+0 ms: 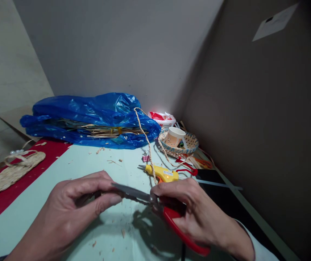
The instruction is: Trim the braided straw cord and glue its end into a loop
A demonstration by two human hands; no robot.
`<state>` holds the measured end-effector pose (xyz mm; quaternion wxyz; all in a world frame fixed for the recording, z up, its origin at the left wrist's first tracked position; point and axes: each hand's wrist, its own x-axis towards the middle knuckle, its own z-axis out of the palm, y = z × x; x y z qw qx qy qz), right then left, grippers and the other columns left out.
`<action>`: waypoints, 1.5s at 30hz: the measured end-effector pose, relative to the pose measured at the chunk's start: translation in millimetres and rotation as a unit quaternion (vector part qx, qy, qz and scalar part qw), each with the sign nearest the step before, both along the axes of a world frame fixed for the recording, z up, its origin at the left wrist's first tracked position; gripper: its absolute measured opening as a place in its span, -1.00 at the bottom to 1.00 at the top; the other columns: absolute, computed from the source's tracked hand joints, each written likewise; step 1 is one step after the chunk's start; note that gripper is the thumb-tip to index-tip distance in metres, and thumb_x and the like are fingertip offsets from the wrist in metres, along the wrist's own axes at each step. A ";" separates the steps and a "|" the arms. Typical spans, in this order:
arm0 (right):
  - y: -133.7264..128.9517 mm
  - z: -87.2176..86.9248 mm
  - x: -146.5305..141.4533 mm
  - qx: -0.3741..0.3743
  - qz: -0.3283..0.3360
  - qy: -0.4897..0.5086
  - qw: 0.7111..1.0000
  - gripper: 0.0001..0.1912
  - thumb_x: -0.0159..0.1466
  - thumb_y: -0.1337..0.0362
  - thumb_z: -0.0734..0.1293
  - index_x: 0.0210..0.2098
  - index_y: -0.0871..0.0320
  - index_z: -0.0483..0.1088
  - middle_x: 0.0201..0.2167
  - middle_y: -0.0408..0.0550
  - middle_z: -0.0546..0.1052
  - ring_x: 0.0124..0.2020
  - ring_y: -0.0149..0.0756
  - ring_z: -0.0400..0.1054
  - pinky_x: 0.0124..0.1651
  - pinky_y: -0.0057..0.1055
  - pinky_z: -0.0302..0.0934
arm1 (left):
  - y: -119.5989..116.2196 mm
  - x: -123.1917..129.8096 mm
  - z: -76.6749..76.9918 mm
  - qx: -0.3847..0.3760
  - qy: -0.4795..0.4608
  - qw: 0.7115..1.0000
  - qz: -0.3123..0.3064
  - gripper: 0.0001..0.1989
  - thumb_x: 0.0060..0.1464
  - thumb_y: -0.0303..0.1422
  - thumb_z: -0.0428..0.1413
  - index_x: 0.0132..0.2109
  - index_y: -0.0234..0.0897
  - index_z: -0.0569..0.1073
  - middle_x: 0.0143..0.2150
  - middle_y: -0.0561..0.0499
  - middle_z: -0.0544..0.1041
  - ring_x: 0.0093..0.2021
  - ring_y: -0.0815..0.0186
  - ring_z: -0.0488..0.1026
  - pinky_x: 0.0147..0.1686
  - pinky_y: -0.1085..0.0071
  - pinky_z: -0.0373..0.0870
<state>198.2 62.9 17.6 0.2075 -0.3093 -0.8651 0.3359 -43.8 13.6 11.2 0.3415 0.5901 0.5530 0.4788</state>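
While the right hand [199,210] grips red-handled scissors [182,233] above the table [82,163], the left hand's [65,206] fingers are closed at the blade tips, anything pinched unclear, with scraps [123,233] already shed and how much remains impossible to tell.

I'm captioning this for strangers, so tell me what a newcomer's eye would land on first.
Probably the big blue bag at the back, with straw showing through its opening. Next, the red-handled scissors in the right hand, up front, and the yellow glue gun lying beyond.
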 end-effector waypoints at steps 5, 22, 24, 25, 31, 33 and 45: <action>2.4 -1.0 -3.8 -0.083 -0.115 0.148 0.979 -0.82 0.20 0.23 0.45 -0.26 0.12 0.41 -0.45 -0.20 0.47 -0.48 -0.42 0.28 -0.38 -0.51 0.18 | 1.9 -0.9 -0.9 0.019 0.052 0.997 -0.050 -0.87 0.06 -0.25 0.23 -0.43 0.08 0.63 -0.46 0.23 0.58 -0.43 0.45 0.50 -0.38 0.66 0.35; 2.5 -5.5 -22.1 -0.376 -0.112 0.276 0.877 -0.43 -0.08 0.22 0.65 -0.24 0.16 0.28 -0.50 -0.27 0.45 -0.56 -0.58 0.16 -0.55 -0.64 -0.02 | 1.8 -8.4 -13.2 0.286 0.209 0.904 0.242 -0.89 0.12 -0.33 0.18 -0.20 0.01 0.54 -0.18 0.14 0.52 -0.13 0.16 0.44 0.10 0.25 0.21; -0.1 -6.1 -25.1 -0.374 -0.117 0.285 0.875 -0.42 -0.08 0.18 0.65 -0.25 0.15 0.27 -0.52 -0.28 0.43 -0.56 -0.56 0.16 -0.53 -0.62 -0.01 | -2.1 0.8 -15.4 0.241 0.144 0.934 0.222 -0.92 0.10 -0.33 0.20 -0.26 0.03 0.54 -0.25 0.16 0.54 -0.22 0.23 0.45 -0.09 0.37 0.29; -1.5 -6.6 -26.8 -0.375 -0.123 0.287 0.873 -0.41 -0.09 0.15 0.65 -0.25 0.15 0.27 -0.52 -0.29 0.43 -0.56 -0.56 0.16 -0.53 -0.61 -0.01 | -3.6 6.4 -15.8 0.205 0.113 0.950 0.208 -0.95 0.07 -0.30 0.23 -0.30 0.02 0.57 -0.29 0.16 0.58 -0.26 0.25 0.46 -0.12 0.41 0.30; -4.6 -18.0 -36.0 -0.376 -0.129 0.257 0.881 -0.34 -0.15 0.02 0.64 -0.25 0.09 0.24 -0.58 -0.33 0.33 -0.62 -0.54 0.09 -0.56 -0.56 -0.03 | -0.4 24.8 -10.1 -0.093 -0.182 0.975 0.093 -0.74 -0.08 -0.15 0.33 -0.23 -0.15 0.67 -0.28 0.02 0.67 -0.40 0.34 0.46 -0.35 0.50 0.39; -4.1 -24.6 -38.7 -0.379 -0.123 0.251 0.882 -0.33 -0.15 -0.02 0.63 -0.25 0.08 0.24 -0.59 -0.34 0.30 -0.63 -0.53 0.09 -0.55 -0.55 0.00 | 3.2 24.1 -9.6 -0.153 -0.280 0.946 0.052 -0.75 -0.09 -0.20 0.37 -0.23 -0.18 0.67 -0.33 0.03 0.64 -0.48 0.43 0.38 -0.40 0.56 0.36; -8.3 -31.1 -45.7 -0.462 -0.118 0.260 0.839 -0.31 -0.21 0.13 0.68 -0.26 0.10 0.24 -0.66 -0.41 0.29 -0.68 -0.60 0.02 -0.63 -0.64 -0.04 | -0.9 25.8 -16.4 -0.184 -0.314 0.931 0.027 -0.81 -0.10 -0.23 0.37 -0.37 -0.25 0.65 -0.50 0.07 0.47 -0.48 0.43 0.27 -0.42 0.54 0.30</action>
